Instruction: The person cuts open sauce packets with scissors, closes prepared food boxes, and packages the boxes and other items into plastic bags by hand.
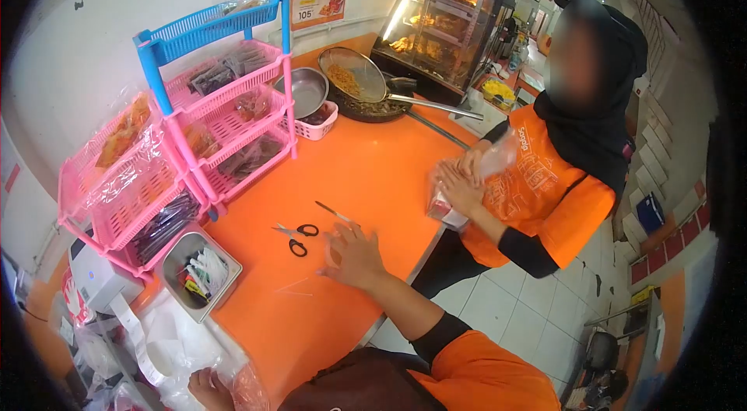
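Observation:
My right hand [354,257] hovers over or rests on the orange tabletop [280,333], its fingers apart. Just beyond its fingertips lies a small knife [333,212], the near end partly hidden by the fingers. A pair of black-handled scissors [296,240] is on the table to the left of that hand. Thin pale strips [296,287] lie closer to me. At the bottom edge, my left hand [210,390] is beside clear plastic bags [241,376]; its fingers look loosely apart and the frame cuts part of it off.
A co-worker [537,193] at the right holds a clear plastic package [445,209]. Pink and blue racks [222,123] stand left, near a metal container [201,275] of utensils. A strainer [354,74] rests over a dark pan [373,109], before a heated food cabinet [443,26].

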Demonstrator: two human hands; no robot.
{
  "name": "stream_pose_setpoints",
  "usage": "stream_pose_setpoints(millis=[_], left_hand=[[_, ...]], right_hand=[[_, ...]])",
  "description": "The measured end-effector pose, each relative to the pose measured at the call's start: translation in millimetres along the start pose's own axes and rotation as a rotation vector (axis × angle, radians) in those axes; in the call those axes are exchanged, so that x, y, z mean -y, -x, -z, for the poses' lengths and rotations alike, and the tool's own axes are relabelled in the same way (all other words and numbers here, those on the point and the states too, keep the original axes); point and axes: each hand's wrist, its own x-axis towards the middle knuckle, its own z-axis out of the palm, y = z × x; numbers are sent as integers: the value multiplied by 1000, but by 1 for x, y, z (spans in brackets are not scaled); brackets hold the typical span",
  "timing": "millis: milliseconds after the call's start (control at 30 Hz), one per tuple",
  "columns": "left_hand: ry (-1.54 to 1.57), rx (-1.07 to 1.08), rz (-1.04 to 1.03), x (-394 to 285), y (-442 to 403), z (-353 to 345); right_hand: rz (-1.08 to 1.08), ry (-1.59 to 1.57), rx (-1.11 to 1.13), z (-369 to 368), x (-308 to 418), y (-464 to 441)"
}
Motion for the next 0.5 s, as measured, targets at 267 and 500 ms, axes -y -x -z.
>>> stream_pose_setpoints(millis=[267, 500], left_hand=[[-3, -112, 44, 9, 13, -29], [-77, -68, 13, 3, 15, -26]], right_hand=[[7, -78, -286, -16, 6, 43], [94, -171, -385, -28, -2, 59]])
